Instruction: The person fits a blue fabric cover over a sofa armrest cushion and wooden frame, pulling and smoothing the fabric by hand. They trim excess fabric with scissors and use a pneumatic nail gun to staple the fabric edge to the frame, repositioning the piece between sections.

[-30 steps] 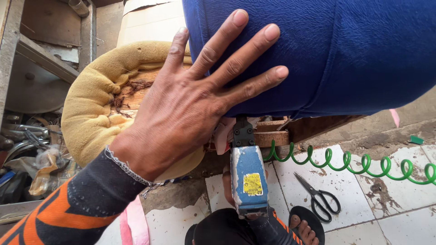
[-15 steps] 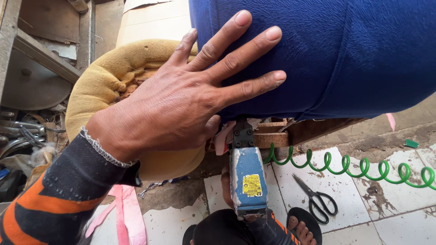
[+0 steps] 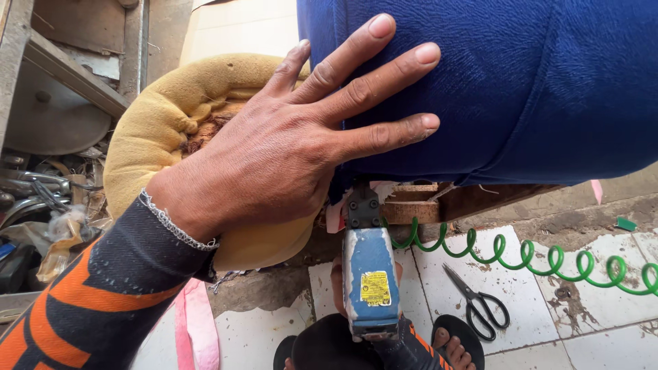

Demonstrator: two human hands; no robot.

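An upholstery workshop, rough and well used.

Under the left hand (image 3: 274, 147) lie bare yellow foam (image 3: 157, 130) and blue fabric (image 3: 534, 82) over a wooden frame (image 3: 425, 202). Below it a blue air stapler (image 3: 370, 274) trails a green coiled hose (image 3: 548, 260), with scissors (image 3: 476, 301) on the cracked tile floor (image 3: 603, 322) and metal scrap (image 3: 34, 192) piled to its left.

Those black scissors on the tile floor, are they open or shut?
Shut. The scissors lie flat on the white floor tile below the green coiled hose, blades together in one point and the two handle loops side by side.
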